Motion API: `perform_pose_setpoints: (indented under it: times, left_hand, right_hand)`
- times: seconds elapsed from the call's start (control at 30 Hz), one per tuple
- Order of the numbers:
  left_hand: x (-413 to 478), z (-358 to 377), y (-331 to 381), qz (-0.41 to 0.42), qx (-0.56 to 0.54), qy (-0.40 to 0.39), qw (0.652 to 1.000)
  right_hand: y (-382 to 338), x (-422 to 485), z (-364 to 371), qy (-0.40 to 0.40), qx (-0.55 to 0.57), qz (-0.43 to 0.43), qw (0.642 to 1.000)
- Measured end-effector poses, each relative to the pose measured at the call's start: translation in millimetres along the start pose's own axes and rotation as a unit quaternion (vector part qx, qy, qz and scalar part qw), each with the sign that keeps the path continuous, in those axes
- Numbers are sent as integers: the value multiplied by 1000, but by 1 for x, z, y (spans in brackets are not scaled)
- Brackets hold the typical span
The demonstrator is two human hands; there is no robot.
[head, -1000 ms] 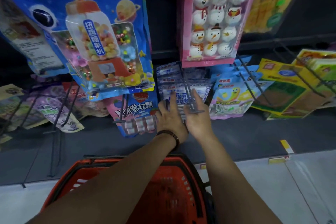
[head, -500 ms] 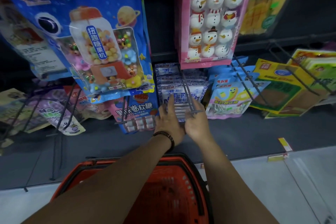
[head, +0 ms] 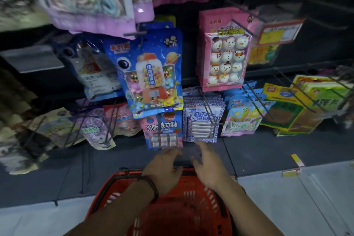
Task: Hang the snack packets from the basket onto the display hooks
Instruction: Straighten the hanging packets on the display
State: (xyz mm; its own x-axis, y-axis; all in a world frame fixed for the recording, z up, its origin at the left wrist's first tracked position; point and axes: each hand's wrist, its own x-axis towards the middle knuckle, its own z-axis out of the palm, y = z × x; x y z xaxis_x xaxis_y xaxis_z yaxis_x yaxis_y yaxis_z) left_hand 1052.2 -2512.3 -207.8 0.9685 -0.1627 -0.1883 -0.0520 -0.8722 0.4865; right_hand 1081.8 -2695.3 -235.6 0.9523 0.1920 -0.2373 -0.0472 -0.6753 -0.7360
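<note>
"At the bottom centre of the frame, is that the red basket (head: 107, 195)?"

"Yes, a red plastic one, and both arms reach out over it. The left hand (head: 162, 166) and the right hand (head: 209, 168) hover side by side above its far rim. Both are wide open with fingers spread and neither holds a packet. The fingertips are blurred. There's a dark wristband (head: 152, 186) on the left wrist."

"Where are the snacks?"

"Up on the rack. Just above the hands, in the middle of the frame, a stack of white-and-blue packets (head: 201, 126) hangs on a wire hook (head: 209, 110). I can read 老酸奶风味 and 拉丝软糖 on the front one. The hands are just below it, not touching."

"And next to it?"

"Just to its left is a blue-and-pink packet (head: 161, 126) with 果味 and 软糖 in big white letters. Above that hangs a blue gumball-machine packet (head: 149, 74) labelled 扭趣糖果机. Right of that one, upper centre, is a pink snowman packet (head: 224, 53), but its title is too smeared to read."

"Anything at the right edge?"

"Yellow-and-green packets (head: 287, 109) tilted on their hooks, and a yellow price tag (head: 277, 32) higher up. The print on both is illegible."
</note>
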Motion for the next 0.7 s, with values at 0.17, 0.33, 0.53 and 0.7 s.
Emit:
perform_pose_setpoints:
  times: [0.17,0.33,0.53,0.7]
  left_hand:
    - [-28,-65,2,89,48,138,985]
    - [-22,-124,13,67,175,268,945]
    - [4,-155,14,8,200,243,949]
    - [30,-161,8,-12,203,228,952]
  right_hand:
    - [-60,-26,-24,76,-32,-90,993]
    - [-129,-15,-57,173,-119,-195,958]
    - [-181,10,-71,169,-267,-213,925]
    - [-191,35,-71,145,-288,-188,928]
